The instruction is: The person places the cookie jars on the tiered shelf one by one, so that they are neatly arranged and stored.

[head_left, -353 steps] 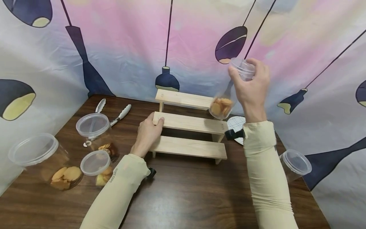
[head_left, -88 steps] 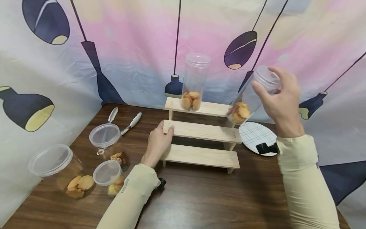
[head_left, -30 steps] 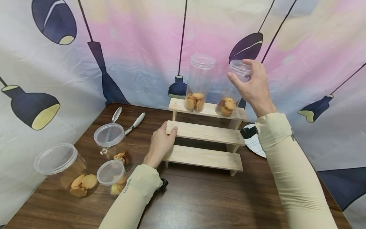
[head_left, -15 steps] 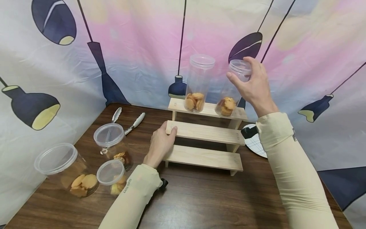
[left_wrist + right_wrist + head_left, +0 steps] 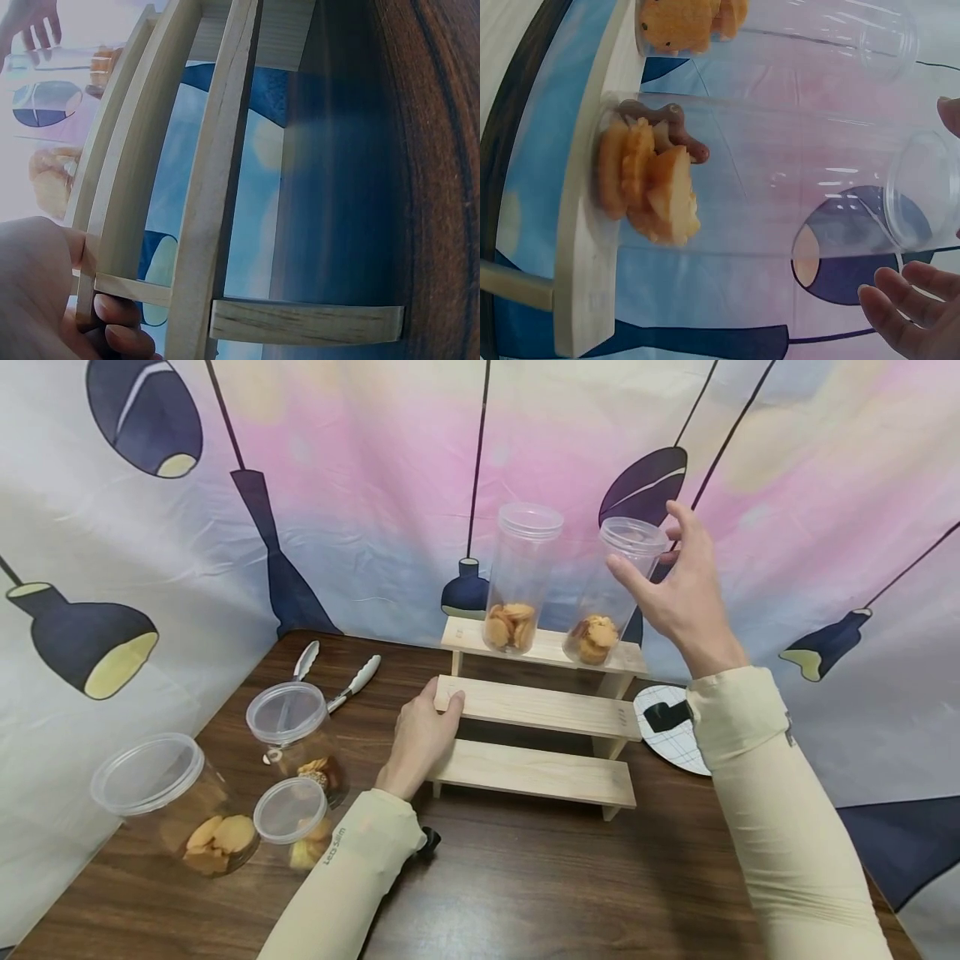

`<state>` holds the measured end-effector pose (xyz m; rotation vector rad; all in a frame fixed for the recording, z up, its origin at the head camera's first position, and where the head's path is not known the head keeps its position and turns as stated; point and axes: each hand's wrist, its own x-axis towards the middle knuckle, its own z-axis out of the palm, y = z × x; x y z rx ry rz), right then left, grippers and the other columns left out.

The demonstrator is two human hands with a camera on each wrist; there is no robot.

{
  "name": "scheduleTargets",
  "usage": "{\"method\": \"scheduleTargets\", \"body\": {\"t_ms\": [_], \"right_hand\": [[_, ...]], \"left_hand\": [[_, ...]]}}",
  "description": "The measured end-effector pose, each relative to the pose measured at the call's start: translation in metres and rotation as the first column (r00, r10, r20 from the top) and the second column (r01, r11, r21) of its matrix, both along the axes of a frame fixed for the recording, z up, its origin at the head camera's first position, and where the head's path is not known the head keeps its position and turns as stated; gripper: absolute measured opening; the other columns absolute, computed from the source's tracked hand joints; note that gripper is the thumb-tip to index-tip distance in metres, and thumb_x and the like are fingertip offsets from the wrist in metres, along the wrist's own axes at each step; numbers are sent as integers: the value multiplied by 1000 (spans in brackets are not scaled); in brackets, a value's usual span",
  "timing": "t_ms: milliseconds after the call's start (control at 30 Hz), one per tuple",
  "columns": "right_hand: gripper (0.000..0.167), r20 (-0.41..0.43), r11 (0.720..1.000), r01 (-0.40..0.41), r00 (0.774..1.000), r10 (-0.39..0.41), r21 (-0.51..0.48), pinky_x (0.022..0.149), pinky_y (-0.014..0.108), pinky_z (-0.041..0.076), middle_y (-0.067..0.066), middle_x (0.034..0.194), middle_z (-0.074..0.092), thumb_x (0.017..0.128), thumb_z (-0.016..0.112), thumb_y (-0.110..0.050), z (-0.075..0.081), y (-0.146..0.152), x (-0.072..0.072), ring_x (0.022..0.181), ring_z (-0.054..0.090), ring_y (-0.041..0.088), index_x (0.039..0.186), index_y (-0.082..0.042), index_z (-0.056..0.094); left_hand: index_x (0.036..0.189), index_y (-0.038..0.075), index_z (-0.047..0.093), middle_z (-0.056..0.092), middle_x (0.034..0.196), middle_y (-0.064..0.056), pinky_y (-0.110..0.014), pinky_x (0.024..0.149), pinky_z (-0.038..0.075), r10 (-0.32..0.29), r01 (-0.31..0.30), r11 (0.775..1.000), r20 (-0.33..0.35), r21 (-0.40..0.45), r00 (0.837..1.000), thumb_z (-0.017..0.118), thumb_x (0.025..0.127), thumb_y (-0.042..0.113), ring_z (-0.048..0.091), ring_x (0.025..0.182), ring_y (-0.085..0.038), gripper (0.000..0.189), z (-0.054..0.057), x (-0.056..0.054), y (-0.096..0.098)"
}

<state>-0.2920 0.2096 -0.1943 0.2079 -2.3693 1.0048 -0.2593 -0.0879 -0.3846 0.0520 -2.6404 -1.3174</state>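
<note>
A three-tier wooden display stand (image 5: 536, 706) stands on the table. My left hand (image 5: 420, 735) grips the left end of its middle tier, thumb on top; in the left wrist view the fingers curl under the board. Two tall clear plastic jars with lids stand upright on the top tier, the left jar (image 5: 525, 568) and the right jar (image 5: 600, 602), each with cookies at the bottom. Beside the right jar's lid, my right hand (image 5: 682, 585) has its thumb and fingers spread. The right wrist view shows the fingers (image 5: 911, 300) apart from that jar (image 5: 780, 180).
At the left stand a wide lidded jar (image 5: 150, 777), a medium jar (image 5: 288, 718) and a small jar (image 5: 291, 814), all with snacks inside. White-tipped tongs (image 5: 352, 685) lie behind them. A round white checked board (image 5: 667, 739) lies right of the stand.
Both tall jars came onto the top tier, the left one first, then the right one. Since half a second ago my right hand has released the right jar and moved slightly right. My left hand keeps its grip.
</note>
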Motion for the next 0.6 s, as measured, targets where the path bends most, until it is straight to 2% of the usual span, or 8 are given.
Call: {"method": "scheduleTargets", "body": {"t_ms": [267, 467, 600], "right_hand": [[95, 13, 999, 37, 999, -37, -29, 88, 37, 46, 8, 149, 37, 83, 74, -55, -12, 21, 22, 120, 48, 22, 157, -41, 15], [94, -21, 999, 25, 999, -25, 21, 86, 40, 46, 11, 148, 39, 85, 75, -47, -30, 37, 35, 118, 52, 29, 157, -41, 14], [95, -6, 999, 15, 1000, -15, 48, 85, 44, 46, 16, 146, 41, 86, 74, -44, -47, 45, 42, 117, 54, 34, 158, -37, 13]], "left_hand": [[153, 10, 39, 54, 144, -17, -51, 106, 42, -1, 1, 1000, 14, 5, 1000, 49, 100, 49, 53, 130, -35, 67, 1, 1, 1], [154, 10, 39, 54, 144, -17, -50, 107, 42, 0, 0, 1000, 13, 9, 1000, 49, 100, 48, 52, 131, -34, 66, 1, 1, 0], [154, 9, 39, 54, 144, -18, -50, 107, 42, 1, -1, 1000, 12, 10, 1000, 49, 100, 48, 52, 131, -34, 67, 2, 2, 0]]}}
